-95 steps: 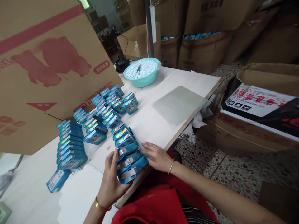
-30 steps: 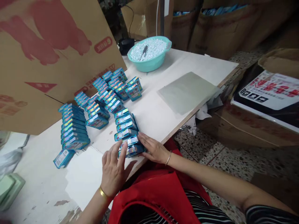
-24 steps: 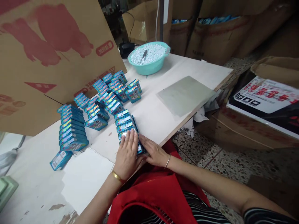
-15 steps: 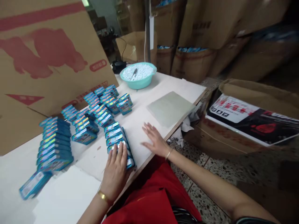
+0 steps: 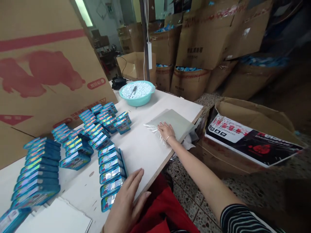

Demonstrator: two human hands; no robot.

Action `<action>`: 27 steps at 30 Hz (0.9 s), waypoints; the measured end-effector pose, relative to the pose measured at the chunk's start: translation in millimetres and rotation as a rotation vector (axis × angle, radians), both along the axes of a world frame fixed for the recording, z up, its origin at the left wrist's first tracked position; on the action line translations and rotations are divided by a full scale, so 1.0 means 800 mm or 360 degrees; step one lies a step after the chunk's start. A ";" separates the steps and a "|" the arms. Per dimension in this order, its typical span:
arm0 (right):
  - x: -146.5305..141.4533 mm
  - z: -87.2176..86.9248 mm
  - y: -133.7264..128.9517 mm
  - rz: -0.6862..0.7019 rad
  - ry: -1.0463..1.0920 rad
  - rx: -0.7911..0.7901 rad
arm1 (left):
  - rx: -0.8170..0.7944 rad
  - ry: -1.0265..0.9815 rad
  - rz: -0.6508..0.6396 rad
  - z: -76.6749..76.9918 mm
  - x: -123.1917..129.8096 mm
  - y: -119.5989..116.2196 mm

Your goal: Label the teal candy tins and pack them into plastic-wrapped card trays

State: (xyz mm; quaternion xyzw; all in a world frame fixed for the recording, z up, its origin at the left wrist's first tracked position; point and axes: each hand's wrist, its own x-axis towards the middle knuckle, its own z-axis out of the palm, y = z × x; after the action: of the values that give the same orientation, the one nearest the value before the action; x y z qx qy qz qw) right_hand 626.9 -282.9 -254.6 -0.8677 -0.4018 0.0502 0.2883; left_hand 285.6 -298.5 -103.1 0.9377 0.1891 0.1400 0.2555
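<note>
My right hand (image 5: 166, 130) lies on the near-left part of a stack of clear plastic sheets (image 5: 179, 120), fingers stretched out, and the film wrinkles beside it. Close to the table's front edge, my left hand (image 5: 127, 202) is open, thumb apart from the fingers, holding nothing. Just left of it runs a row of small blue boxes (image 5: 111, 166) with shiny wrapped tops. My left hand covers part of the row's near end; whether it touches the boxes I cannot tell.
More blue boxes (image 5: 39, 171) stand in rows on the white table. White sheets (image 5: 60, 216) lie at the near left. A turquoise basin (image 5: 137, 101) of small pale pieces stands behind. An open carton (image 5: 243, 129) is right of the table; a large carton (image 5: 48, 71) rises at left.
My right hand has reached forward onto the plastic sheets. My left hand has come off the tops of the blue boxes and moved toward the front edge. The camera view has shifted.
</note>
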 end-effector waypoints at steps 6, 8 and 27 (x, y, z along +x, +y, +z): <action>-0.010 0.019 -0.002 0.0114 0.0078 0.0115 | -0.1128 -0.0300 0.0443 -0.054 0.071 -0.001; -0.038 0.022 -0.010 0.0281 0.0148 0.0198 | -0.1454 -0.0543 0.0783 -0.082 0.097 0.004; -0.132 0.009 -0.052 0.0396 0.0456 0.0771 | -0.1378 -0.0670 0.1358 -0.145 0.135 0.031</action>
State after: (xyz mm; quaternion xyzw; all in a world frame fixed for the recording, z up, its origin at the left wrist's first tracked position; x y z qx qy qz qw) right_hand 521.6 -324.4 -247.4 -0.7020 -0.4604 0.1098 0.5321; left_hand 393.3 -273.4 -218.8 0.5445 0.5308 0.3215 0.5643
